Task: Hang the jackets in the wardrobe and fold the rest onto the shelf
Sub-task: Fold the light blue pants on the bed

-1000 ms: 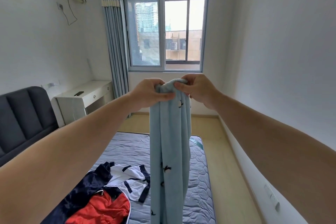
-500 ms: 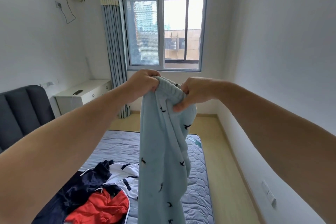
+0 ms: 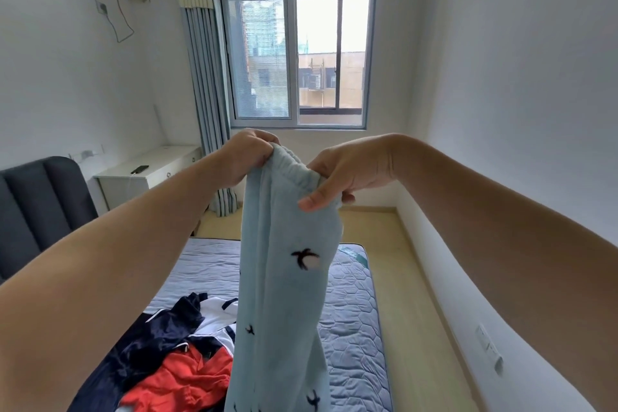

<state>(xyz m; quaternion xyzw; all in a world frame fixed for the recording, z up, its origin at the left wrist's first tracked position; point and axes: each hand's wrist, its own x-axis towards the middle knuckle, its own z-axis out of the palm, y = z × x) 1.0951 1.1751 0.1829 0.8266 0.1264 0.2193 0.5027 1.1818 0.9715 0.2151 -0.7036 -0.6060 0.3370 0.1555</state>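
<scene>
Pale blue trousers (image 3: 287, 278), fleecy by the look and printed with small dark birds, are held up in the air in front of the person, above the bed (image 3: 354, 308). The legs hang straight down and run out of frame at the bottom. Both hands are clamped on the gathered elastic waistband (image 3: 294, 165): the left hand (image 3: 249, 157) bunches one end in a closed fist, and the right hand (image 3: 349, 174) pinches the other end, thumb in front of the cloth and fingers behind. The hands are a little apart, so the waistband spans between them without being taut. Judgement: gripping at the waist lets the weight of the legs straighten them and shows which way the garment faces, the usual start of a fold. It is not a jacket, so it likely goes to the shelf; neither shelf nor wardrobe is in view. Lower left on the mattress lies a pile of garments (image 3: 174, 348) — navy, white and red, jacket-like, heaped together unsorted. The hanging trousers overlap its right edge in view; contact cannot be told. Farther out: dark padded headboard (image 3: 40, 207) at left, a white surface (image 3: 150, 174) beside it carrying a phone (image 3: 139, 169), then the striped curtain (image 3: 204, 77) and window (image 3: 297, 43).
</scene>
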